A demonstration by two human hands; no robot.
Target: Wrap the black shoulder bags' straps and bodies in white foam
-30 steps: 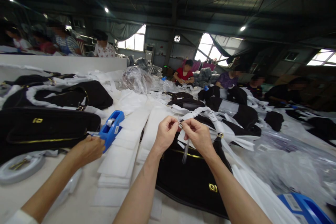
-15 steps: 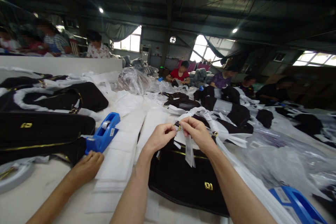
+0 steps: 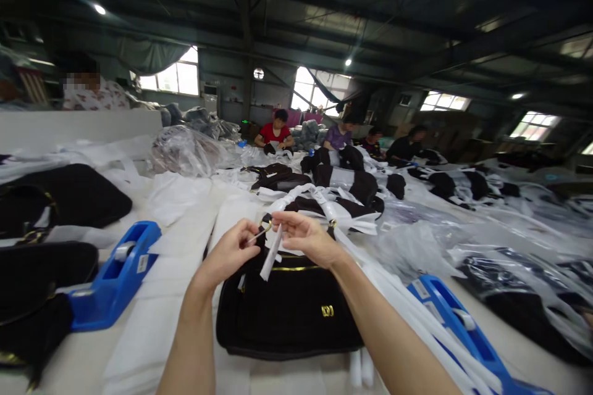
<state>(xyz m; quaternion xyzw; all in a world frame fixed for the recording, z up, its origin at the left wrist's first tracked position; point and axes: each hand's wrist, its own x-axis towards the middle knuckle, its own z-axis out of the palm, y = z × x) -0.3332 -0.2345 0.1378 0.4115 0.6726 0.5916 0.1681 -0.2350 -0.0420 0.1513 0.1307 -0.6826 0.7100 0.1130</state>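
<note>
A black bag [image 3: 287, 315] with a gold emblem and a gold zip lies in front of me, its strap wrapped in white. Over its upper left corner, my left hand [image 3: 231, 250] pinches a thin pale strip beside a gold ring [image 3: 266, 226]. Facing it, my right hand [image 3: 308, 239] has its fingers fairly straight and close together, with a narrow white tag [image 3: 271, 254] at the fingertips, hanging down across the bag. How the tag is attached is too small to make out.
Blue tape dispensers stand on the left [image 3: 118, 274] and right [image 3: 463, 327]. White sheets [image 3: 162, 296] lie left of the bag. More black bags [image 3: 69, 197] and clear plastic wrapping [image 3: 185, 151] cover the table. Several people, one in a red shirt [image 3: 275, 133], sit beyond.
My view has turned right. My left hand has gone from the fastening to a thin strip, and the tag has swung leftward. Another person's hand by the left dispenser is gone from view.
</note>
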